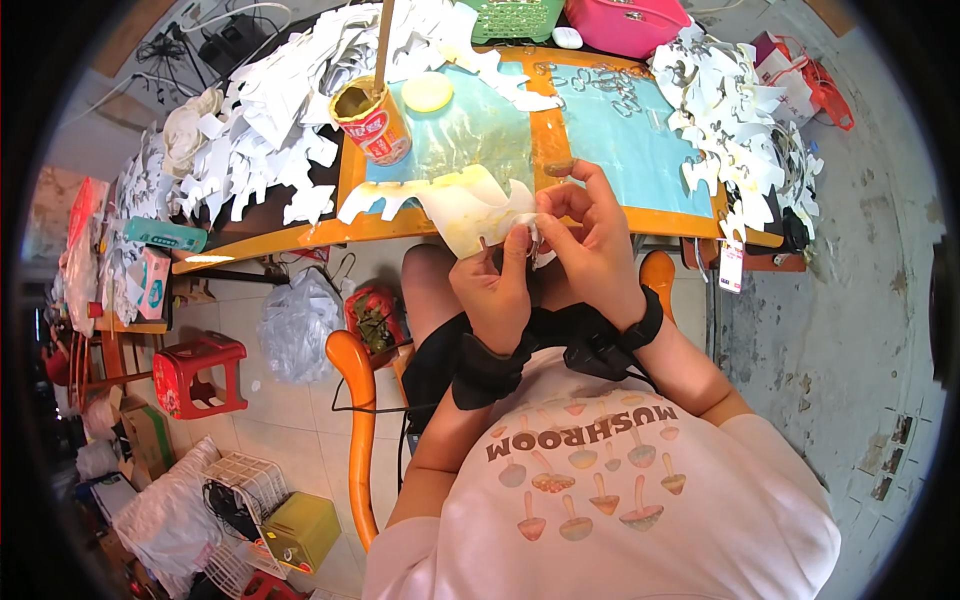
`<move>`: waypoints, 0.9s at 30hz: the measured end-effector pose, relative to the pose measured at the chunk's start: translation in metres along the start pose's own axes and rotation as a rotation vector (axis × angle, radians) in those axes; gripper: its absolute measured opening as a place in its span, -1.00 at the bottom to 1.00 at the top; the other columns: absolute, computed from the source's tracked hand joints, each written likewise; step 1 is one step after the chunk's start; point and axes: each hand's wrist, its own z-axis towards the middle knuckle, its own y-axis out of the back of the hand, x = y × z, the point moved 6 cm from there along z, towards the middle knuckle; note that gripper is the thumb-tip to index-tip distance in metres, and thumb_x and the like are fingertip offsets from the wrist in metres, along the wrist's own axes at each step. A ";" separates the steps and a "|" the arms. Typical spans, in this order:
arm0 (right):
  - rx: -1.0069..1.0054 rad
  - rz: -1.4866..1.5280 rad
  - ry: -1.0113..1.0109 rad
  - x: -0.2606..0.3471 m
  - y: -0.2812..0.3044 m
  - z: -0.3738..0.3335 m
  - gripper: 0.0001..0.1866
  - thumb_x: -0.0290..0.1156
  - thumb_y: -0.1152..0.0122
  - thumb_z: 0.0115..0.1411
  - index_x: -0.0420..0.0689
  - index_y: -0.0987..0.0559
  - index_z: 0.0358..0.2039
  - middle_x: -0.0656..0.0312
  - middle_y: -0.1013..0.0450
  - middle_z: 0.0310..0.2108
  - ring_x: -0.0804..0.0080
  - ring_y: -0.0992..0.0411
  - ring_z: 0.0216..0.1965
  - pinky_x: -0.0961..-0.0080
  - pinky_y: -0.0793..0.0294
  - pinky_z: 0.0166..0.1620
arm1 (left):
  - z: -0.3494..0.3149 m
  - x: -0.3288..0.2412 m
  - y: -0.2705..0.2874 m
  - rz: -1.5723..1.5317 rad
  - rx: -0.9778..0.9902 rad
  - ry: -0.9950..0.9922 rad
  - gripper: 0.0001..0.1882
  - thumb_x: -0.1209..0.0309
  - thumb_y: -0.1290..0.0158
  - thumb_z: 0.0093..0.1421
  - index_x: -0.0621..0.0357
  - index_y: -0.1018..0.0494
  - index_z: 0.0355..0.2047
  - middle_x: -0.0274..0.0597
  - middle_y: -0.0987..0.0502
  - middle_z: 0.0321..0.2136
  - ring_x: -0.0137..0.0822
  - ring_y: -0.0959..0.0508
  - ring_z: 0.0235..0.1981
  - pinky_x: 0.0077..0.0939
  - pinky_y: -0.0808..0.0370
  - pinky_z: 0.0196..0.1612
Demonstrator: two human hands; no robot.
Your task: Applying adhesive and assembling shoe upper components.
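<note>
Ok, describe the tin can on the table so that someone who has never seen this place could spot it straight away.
Start at the orange-framed table with pale blue panels. At its far left corner, beside the heaps of white paper cut-outs, stands the tin can. It alone is red-labelled and cylindrical, open on top with a wooden stick rising from it.

The orange-rimmed table (590,215) carries white paper cutouts (270,130), a glue can (372,125), and a yellow lid (427,92).
</note>
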 end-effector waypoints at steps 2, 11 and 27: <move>0.074 -0.031 -0.038 0.005 -0.001 0.003 -0.53 -0.64 -0.11 0.20 -0.21 -0.23 0.11 0.22 -0.42 -0.30 0.61 -0.45 -0.31 0.71 -0.49 -0.34 | 0.000 0.004 0.003 0.038 -0.006 0.047 -0.81 0.46 -0.09 0.30 0.42 -0.56 -0.27 -0.23 -0.62 -0.38 -0.56 -0.53 -0.38 -0.67 -0.45 -0.31; -0.073 -0.206 0.138 0.006 0.009 -0.002 -0.76 -0.63 -0.25 0.10 -0.24 -0.48 -0.20 0.23 -0.35 -0.28 0.62 -0.32 -0.49 0.73 -0.44 -0.42 | 0.005 0.005 0.009 0.063 -0.061 0.096 -0.82 0.45 -0.07 0.31 0.36 -0.53 -0.25 -0.28 -0.59 -0.35 -0.61 -0.50 -0.38 -0.72 -0.41 -0.30; -0.166 -0.247 0.128 -0.007 -0.009 -0.017 -0.82 -0.57 -0.22 0.16 -0.26 -0.44 -0.25 0.19 -0.44 -0.41 0.55 -0.42 -0.44 0.66 -0.42 -0.52 | -0.001 0.017 0.011 0.240 -0.208 -0.034 -0.80 0.55 -0.07 0.28 0.46 -0.48 -0.14 -0.13 -0.60 -0.29 -0.44 -0.57 -0.32 -0.59 -0.51 -0.24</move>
